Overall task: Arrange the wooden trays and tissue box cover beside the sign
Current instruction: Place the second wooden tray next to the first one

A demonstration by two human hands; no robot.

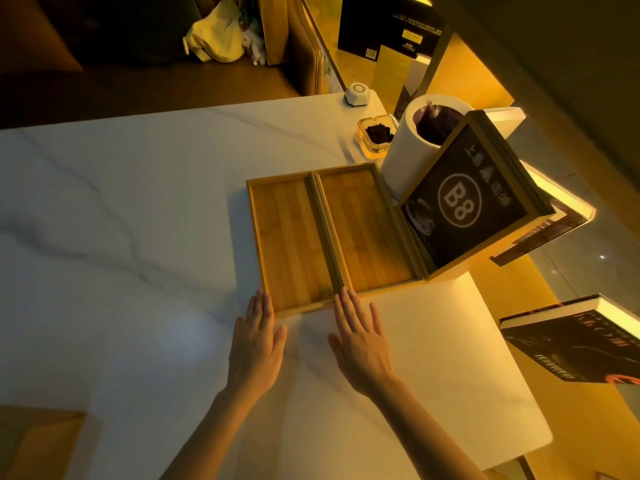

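Two shallow wooden trays lie side by side on the white marble table (121,220), long sides touching: the left tray (291,244) and the right tray (367,230). The right tray sits against a wood-framed black sign (474,202) marked "B8". My left hand (258,344) rests flat on the table, fingertips at the near left corner of the left tray. My right hand (362,337) lies flat too, fingertips at the near edge where the trays meet. Both hands hold nothing. No tissue box cover is clearly identifiable.
Behind the sign stands a white cylindrical bin (412,157) with a dark liner, a glass ashtray (375,135) and a small white button device (357,94). Books (575,344) lean on the shelf to the right. A yellow bag (214,36) lies beyond the table.
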